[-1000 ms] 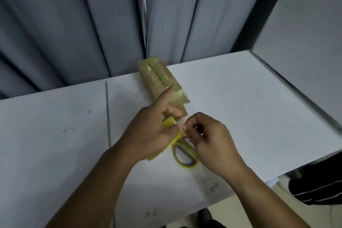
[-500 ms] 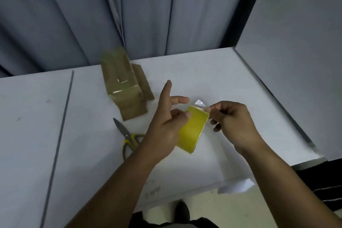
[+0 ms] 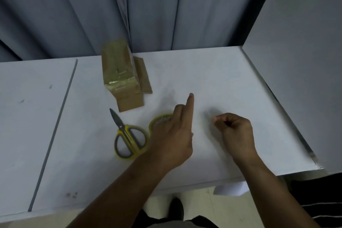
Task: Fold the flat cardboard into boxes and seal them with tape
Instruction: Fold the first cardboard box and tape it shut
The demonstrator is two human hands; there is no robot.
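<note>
Holding the yellow tape roll (image 3: 160, 119) down near the middle of the white table (image 3: 231, 79), my left hand (image 3: 172, 139) covers most of it, so only the far-left arc of the ring shows past my knuckles. My middle and lower fingers are bent over its rim, while my index finger (image 3: 190, 103) sticks straight out away from me and touches nothing. My right hand (image 3: 235, 131) is apart from the roll, off to its right and just above the tabletop, fingers curled in with the thumb and forefinger tips brought together. A faint clear glint shows just beyond those tips, and I cannot tell whether it is tape or whether I am pinching anything at all. The yellow-and-grey scissors (image 3: 127, 139) lie closed just left of the roll, one handle loop right up against it, blades pointing away from me. Beyond the blade tips, near the table's far edge, is a brown cardboard box (image 3: 118, 72) wrapped in glossy tape, with flat corrugated cardboard pieces (image 3: 143, 77) showing along its right side. A grey curtain (image 3: 157, 5) hangs behind the table.
</note>
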